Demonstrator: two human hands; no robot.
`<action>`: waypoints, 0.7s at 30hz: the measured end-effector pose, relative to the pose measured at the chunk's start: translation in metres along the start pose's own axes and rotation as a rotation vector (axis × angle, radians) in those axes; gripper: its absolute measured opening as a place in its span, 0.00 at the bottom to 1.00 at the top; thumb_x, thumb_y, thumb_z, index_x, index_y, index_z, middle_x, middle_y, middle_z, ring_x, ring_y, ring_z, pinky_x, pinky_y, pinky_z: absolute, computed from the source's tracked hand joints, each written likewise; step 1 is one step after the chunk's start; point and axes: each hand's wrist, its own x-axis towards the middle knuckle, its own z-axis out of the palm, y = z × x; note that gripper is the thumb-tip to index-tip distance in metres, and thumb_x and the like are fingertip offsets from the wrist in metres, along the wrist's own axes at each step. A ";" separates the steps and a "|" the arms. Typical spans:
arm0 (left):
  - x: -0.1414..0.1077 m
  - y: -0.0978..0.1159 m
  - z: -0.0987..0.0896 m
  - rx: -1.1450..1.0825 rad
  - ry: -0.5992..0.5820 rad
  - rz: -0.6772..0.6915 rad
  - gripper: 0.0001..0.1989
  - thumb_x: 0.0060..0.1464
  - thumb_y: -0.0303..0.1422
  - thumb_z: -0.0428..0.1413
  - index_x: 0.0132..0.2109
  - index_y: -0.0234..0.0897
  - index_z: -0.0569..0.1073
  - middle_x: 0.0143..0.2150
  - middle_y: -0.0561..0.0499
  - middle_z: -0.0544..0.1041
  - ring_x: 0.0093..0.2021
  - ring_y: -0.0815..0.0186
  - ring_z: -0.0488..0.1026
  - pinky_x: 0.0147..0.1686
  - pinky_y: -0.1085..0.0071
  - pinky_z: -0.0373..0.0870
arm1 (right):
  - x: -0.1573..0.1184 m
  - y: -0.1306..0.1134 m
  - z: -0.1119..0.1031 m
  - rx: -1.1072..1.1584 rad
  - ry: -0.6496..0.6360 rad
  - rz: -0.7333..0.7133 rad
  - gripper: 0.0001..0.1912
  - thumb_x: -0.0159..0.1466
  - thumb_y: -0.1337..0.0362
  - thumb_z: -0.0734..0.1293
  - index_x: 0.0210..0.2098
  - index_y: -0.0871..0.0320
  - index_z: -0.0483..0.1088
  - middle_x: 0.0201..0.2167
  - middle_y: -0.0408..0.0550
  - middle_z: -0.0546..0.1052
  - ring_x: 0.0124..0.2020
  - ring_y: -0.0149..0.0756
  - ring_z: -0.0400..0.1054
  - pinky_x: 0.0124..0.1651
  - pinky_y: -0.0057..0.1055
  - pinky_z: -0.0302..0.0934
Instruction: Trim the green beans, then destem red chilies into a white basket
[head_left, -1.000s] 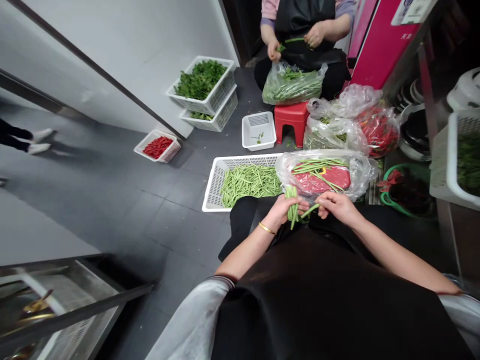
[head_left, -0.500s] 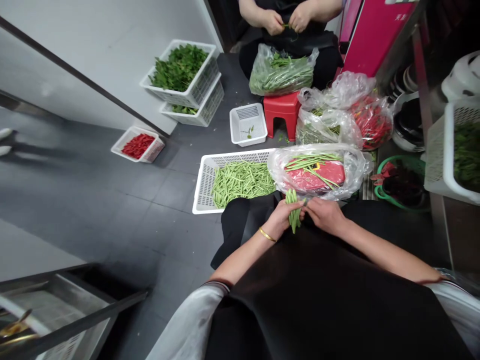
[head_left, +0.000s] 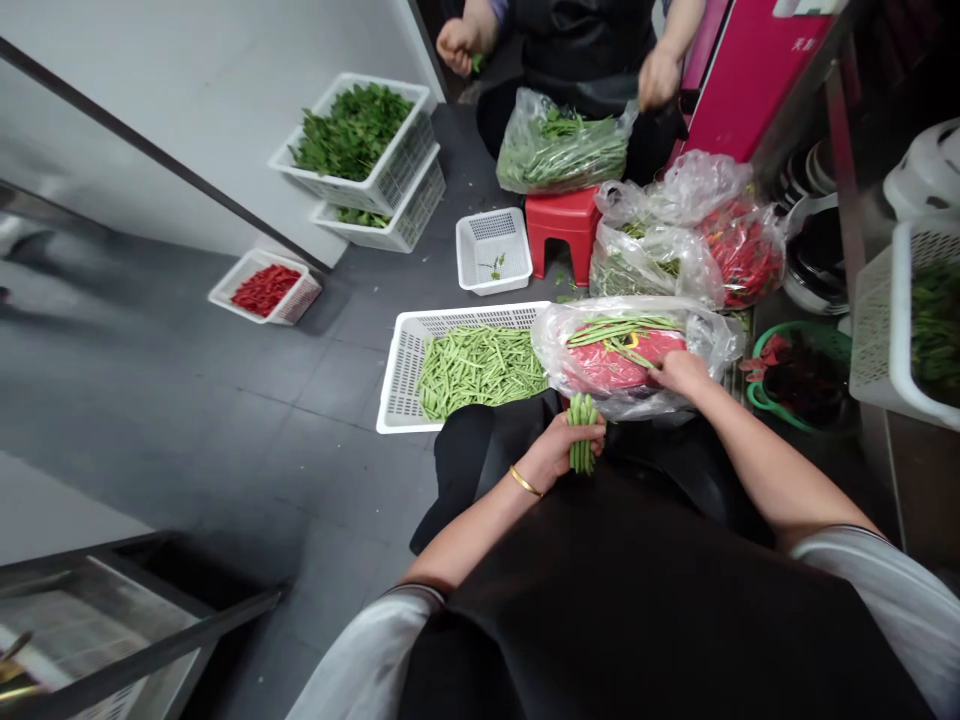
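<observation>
The person's left hand (head_left: 559, 445) has its fingers curled firmly around a bunch of short green beans (head_left: 581, 410), on the near side of the clear bag (head_left: 721, 340). Over that bag, the right hand (head_left: 681, 374) bunches its fingers at long slender beans (head_left: 604, 331); whether they grip one is unclear.

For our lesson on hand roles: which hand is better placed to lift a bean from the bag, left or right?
Probably the right hand: it is at the long beans in the bag. The left hand, outside the bag, grips short beans.
</observation>
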 end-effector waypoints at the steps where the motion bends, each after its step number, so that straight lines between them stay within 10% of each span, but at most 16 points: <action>1: 0.002 0.001 0.001 -0.003 0.051 0.036 0.19 0.33 0.31 0.71 0.35 0.31 0.74 0.21 0.56 0.70 0.20 0.74 0.66 0.24 0.73 0.66 | -0.012 -0.003 -0.005 0.022 0.064 -0.036 0.19 0.67 0.54 0.61 0.42 0.60 0.78 0.43 0.59 0.80 0.44 0.46 0.73 0.41 0.33 0.62; 9: 0.015 -0.010 0.013 -0.029 0.219 0.098 0.21 0.34 0.35 0.72 0.33 0.28 0.73 0.22 0.52 0.72 0.20 0.72 0.68 0.24 0.73 0.68 | -0.130 -0.062 0.021 0.297 0.374 -0.452 0.16 0.69 0.55 0.59 0.40 0.59 0.75 0.34 0.53 0.80 0.32 0.40 0.73 0.33 0.30 0.58; 21: -0.015 -0.010 0.020 0.013 0.285 0.339 0.23 0.35 0.37 0.71 0.36 0.31 0.71 0.23 0.54 0.72 0.21 0.73 0.68 0.25 0.74 0.65 | -0.144 -0.053 0.016 0.502 0.426 -0.614 0.20 0.68 0.58 0.56 0.24 0.56 0.69 0.23 0.48 0.73 0.25 0.34 0.64 0.32 0.29 0.56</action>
